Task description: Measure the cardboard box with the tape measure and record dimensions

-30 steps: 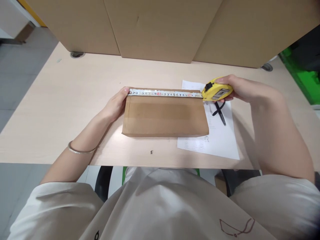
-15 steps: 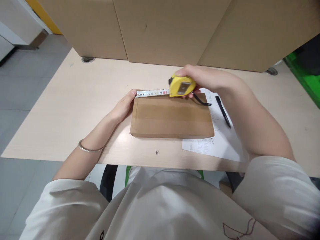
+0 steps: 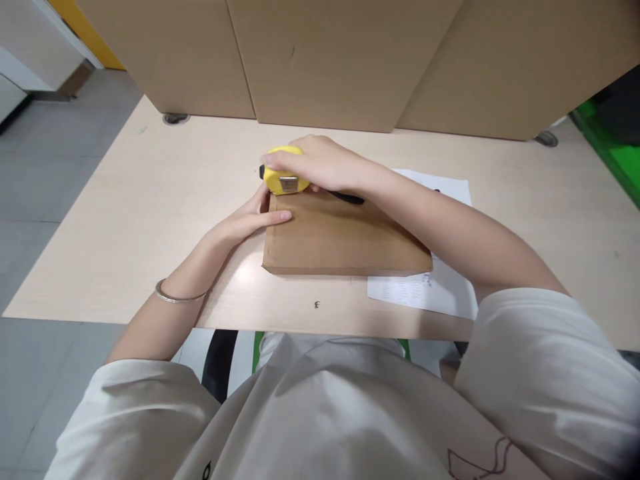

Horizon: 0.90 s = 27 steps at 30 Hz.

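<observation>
Tape measure [image 3: 285, 179], a rounded yellow case with a black button at its left end and a silvery rectangular label, sits just above the centre of the frame, over the far left corner of a closed, oblong brown cardboard box [image 3: 345, 233]. The right hand [image 3: 323, 163] is closed around the case from above and from the right, thumb along its top, with its forearm slanting across the box from the lower right. A black wrist strap [image 3: 347, 197] trails from under that hand onto the box. The left hand [image 3: 245, 219] comes in from the lower left, its thumb laid on the box top and held apart from the fingers, which run up the box's left end towards the case; their tips are hidden, so I cannot tell how closed they are or whether they have hold of anything. A silver-coloured bangle [image 3: 180, 298] circles the left forearm. The box lies on a pale wood-grain table [image 3: 105, 227], partly over a sheet of white paper [image 3: 450, 293] right of centre. Tall, flat brown panels [image 3: 325, 67] stand across the top of the frame.
</observation>
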Motion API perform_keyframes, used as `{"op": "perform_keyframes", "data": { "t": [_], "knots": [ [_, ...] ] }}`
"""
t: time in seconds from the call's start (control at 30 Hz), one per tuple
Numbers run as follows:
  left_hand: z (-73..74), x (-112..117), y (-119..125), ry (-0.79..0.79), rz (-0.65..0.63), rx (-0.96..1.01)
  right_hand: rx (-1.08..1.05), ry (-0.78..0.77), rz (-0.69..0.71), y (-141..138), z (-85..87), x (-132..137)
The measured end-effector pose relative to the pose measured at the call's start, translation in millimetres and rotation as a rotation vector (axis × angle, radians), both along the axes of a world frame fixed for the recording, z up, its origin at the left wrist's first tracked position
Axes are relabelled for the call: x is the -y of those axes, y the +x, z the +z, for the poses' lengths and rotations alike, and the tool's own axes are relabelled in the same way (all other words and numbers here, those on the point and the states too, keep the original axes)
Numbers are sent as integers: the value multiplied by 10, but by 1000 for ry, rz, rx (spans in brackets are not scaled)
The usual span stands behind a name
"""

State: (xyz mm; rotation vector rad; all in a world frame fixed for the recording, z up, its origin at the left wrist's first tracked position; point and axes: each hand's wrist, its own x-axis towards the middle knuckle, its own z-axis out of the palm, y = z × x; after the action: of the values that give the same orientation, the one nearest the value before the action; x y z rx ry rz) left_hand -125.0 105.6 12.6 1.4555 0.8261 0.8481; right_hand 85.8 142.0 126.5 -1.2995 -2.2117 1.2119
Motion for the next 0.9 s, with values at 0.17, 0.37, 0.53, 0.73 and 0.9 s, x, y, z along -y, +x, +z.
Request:
{"op": "perform_keyframes", "data": {
  "t": [0.17,0.37,0.53,0.73,0.9],
  "knots": [
    [20,19,2,-39,24,-21,92,314,49,171,-80,101],
    [28,23,-38,-53,92,-83,176,499,7,807,-142,209],
    [56,27,-51,-69,111,-104,271,548,-2,1044,-276,312],
    [33,9,-100,-74,139,-118,158,558,-118,1471,-129,483],
    [62,19,-92,-76,179,-147,746,151,-454,2156,-157,606]
  ]
}}
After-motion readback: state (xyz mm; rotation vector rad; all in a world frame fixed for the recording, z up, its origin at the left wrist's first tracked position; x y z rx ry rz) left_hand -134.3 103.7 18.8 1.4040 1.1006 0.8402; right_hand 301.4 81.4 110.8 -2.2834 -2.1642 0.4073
